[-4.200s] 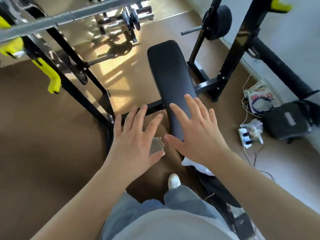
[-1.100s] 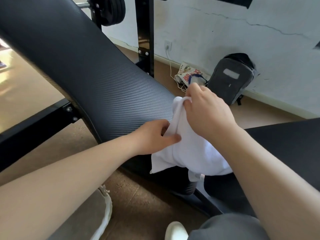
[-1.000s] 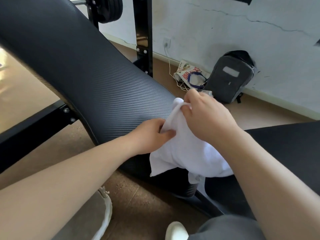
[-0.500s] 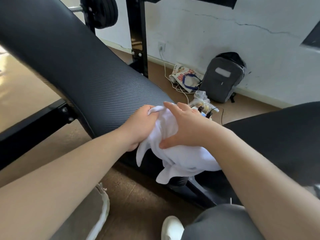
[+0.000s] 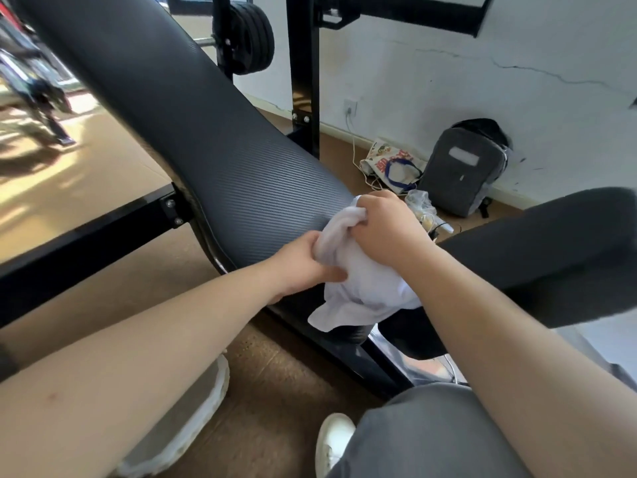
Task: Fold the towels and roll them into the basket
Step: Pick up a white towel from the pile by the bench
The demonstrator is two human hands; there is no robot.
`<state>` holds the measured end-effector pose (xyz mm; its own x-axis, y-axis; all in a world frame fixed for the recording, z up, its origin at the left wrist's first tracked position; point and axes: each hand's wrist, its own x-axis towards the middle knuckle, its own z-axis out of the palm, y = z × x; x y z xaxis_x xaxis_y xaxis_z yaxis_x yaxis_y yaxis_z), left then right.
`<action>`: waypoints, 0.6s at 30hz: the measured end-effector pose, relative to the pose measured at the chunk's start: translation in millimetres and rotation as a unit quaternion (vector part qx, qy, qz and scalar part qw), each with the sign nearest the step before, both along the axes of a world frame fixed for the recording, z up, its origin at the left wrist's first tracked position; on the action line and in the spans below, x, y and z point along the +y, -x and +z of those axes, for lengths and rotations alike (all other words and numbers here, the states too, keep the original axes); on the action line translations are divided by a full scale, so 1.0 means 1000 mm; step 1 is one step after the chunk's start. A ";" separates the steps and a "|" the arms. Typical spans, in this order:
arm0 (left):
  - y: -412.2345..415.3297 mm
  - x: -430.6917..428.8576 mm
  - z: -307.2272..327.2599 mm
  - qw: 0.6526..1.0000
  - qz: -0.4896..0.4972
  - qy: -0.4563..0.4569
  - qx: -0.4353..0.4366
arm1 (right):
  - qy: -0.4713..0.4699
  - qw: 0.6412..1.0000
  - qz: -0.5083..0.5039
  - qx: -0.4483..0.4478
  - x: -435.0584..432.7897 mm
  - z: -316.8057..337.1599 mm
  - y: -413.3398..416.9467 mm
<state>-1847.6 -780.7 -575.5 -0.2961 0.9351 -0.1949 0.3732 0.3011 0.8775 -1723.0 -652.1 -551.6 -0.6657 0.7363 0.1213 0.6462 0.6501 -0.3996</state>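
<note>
Nearest the camera, a knee in grey trousers (image 5: 431,432) fills the lower right, with a white shoe (image 5: 332,439) on the brown cork-like floor (image 5: 275,391) just beside it. At the lower left, under the left forearm, lies a pale grey thing with a ruffled white edge (image 5: 206,401); what it is cannot be told.

Both bare forearms reach forward and meet on a crumpled white cloth towel (image 5: 362,284). The left hand (image 5: 303,263) pinches the towel's left side, thumb laid across the cloth and fingers tucked behind it. The right hand (image 5: 386,229) has its fingers curled round the bunched top of the towel, knuckles up. The towel rests against the low end of the black ribbed padded desk (image 5: 206,132), a slanted gym pad, and its loose lower corner hangs over the dark gap between that pad and a second dark pad (image 5: 551,253) on the right.

A black steel crossbar (image 5: 86,243) is bolted to the desk's left side. Farther back, a black upright post (image 5: 305,63) rises behind the pad, with a black weight plate (image 5: 248,32) beside it. On the floor against the cracked white wall (image 5: 482,63) leans a grey backpack (image 5: 462,167), with a printed paper bag with blue handles (image 5: 393,163) to its left. A white cable (image 5: 353,143) runs from a wall socket (image 5: 350,106) above down past the bag.
</note>
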 end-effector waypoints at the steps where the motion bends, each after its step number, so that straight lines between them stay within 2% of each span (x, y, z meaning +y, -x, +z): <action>1: -0.002 -0.003 -0.004 1.000 0.006 0.016 0.006 | -0.011 1.000 -0.005 0.014 -0.003 0.001 -0.003; 4: -0.009 -0.008 -0.012 0.998 0.055 0.032 0.014 | -0.075 0.997 -0.017 0.022 -0.004 0.002 -0.009; 7: -0.019 -0.010 -0.010 0.992 0.102 -0.015 -0.074 | -0.124 0.992 0.038 -0.001 -0.007 0.006 -0.012; 10: -0.020 -0.008 0.001 0.974 0.140 -0.067 -0.164 | -0.074 0.989 0.121 -0.031 -0.014 0.006 -0.015; 13: -0.012 -0.009 0.013 0.959 0.204 -0.089 -0.177 | -0.017 0.989 0.133 -0.064 -0.030 0.014 -0.025; 16: -0.009 -0.015 0.030 0.949 0.222 -0.109 -0.196 | -0.020 0.987 0.125 -0.097 -0.041 0.022 -0.033; 18: -0.010 -0.021 0.041 0.946 0.192 -0.131 -0.227 | -0.039 0.985 0.123 -0.113 -0.049 0.024 -0.031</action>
